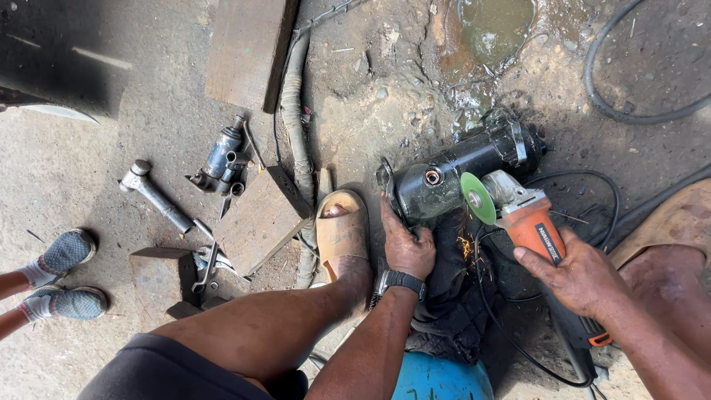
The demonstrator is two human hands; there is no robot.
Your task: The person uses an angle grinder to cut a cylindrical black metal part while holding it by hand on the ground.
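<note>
My right hand (581,278) grips an orange angle grinder (535,228) with a green disc (478,198). The disc touches the near end of a black metal cylinder (452,174) lying on the dirt ground, and orange sparks (466,246) fall below it. My left hand (405,246), with a black wristwatch (401,281), clamps the cylinder's lower left edge. My foot in a tan sandal (342,231) rests just left of that hand.
A small blue bottle jack (224,157), a steel handle tool (157,196), wrenches (207,265) and wooden blocks (259,217) lie to the left. Another person's feet in grey shoes (65,278) stand at far left. A hose (296,126), cables (615,96), a puddle (495,26) and a blue drum (441,378) surround me.
</note>
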